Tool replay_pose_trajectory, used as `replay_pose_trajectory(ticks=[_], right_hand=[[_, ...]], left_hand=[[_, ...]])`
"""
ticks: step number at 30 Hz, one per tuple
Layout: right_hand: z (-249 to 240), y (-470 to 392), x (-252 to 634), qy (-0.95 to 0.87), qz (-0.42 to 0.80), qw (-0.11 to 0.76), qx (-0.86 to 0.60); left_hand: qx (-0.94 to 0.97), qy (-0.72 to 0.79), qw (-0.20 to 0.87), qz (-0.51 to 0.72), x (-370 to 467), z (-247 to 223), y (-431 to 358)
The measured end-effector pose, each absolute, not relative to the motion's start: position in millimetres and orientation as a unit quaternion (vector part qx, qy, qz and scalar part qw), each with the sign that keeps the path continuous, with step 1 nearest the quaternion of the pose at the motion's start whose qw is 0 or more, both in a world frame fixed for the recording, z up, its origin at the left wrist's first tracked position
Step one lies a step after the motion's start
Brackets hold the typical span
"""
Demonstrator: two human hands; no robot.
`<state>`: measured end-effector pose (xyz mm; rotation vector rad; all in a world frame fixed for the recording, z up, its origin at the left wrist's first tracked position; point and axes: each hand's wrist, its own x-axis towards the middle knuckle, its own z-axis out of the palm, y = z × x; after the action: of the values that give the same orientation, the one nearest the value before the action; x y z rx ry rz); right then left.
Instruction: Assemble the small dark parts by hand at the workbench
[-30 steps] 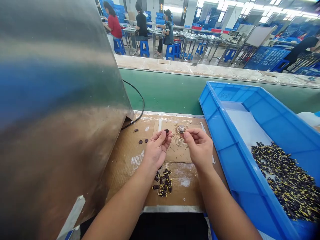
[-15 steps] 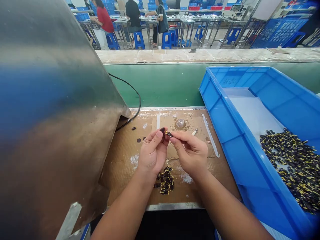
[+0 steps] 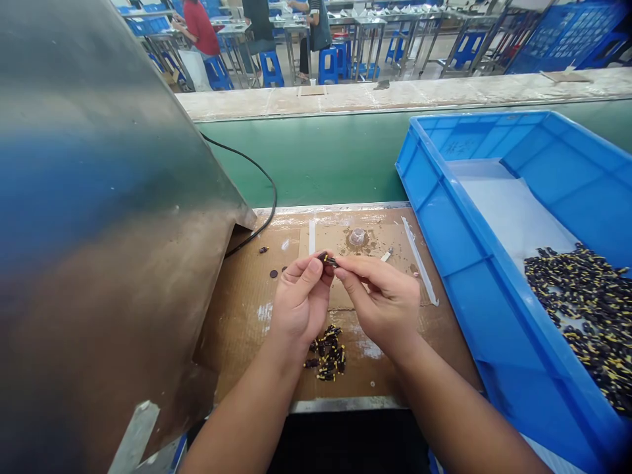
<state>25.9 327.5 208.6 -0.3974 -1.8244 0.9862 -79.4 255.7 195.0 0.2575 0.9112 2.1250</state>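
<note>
Over the cardboard-covered bench [image 3: 232, 329], my left hand [image 3: 302, 296] pinches a small dark piece [image 3: 322, 257] between thumb and fingers. My right hand [image 3: 382, 299] meets it from the right, its thumb and forefinger closed on the end of a small black-and-yellow part [image 3: 330, 261]. The two pieces touch or overlap between my fingertips; how they join is too small to tell. Below my hands lies a loose pile of black-and-yellow parts [image 3: 328, 355]. A dark round disc [image 3: 273, 274] lies left of my left hand, with another partly hidden beside it.
A blue crate [image 3: 474, 263] holding many similar parts [image 3: 582, 296] stands at the right. On the left rises a large metal housing [image 3: 99, 230], with a black cable [image 3: 266, 174] beside it. A clear small cup [image 3: 357, 237] sits behind my hands. People sit at far tables.
The view has tipped slightly downward. The black-and-yellow part now sits closer against the dark piece in my left fingers, and my right hand has shifted a little to the right.
</note>
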Motion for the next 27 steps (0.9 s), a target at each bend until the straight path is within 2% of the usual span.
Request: replay_pose_trajectory(ticks=[10,16,21,24,27], right_hand=[[210,334,32,-0.785,0.358,0.484,-0.143],[211,335,32,-0.796,0.307,0.502,-0.139],[208,340,30,-0.787,0.318,0.509,-0.141],[207,342,24,-0.770,0.354,0.510,-0.148],[211,336,27,-0.734,0.439,0.495,-0.150]], left_hand=[[0.163,0.407,0.341,0.831,-79,198,256],[0.231,0.435,0.252,0.833,-77,190,257],[0.263,0.425,0.232,0.834,-79,182,263],[0.255,0.440,0.123,0.852,-79,184,265],[0.278,0.504,0.001,0.818,-67,196,246]])
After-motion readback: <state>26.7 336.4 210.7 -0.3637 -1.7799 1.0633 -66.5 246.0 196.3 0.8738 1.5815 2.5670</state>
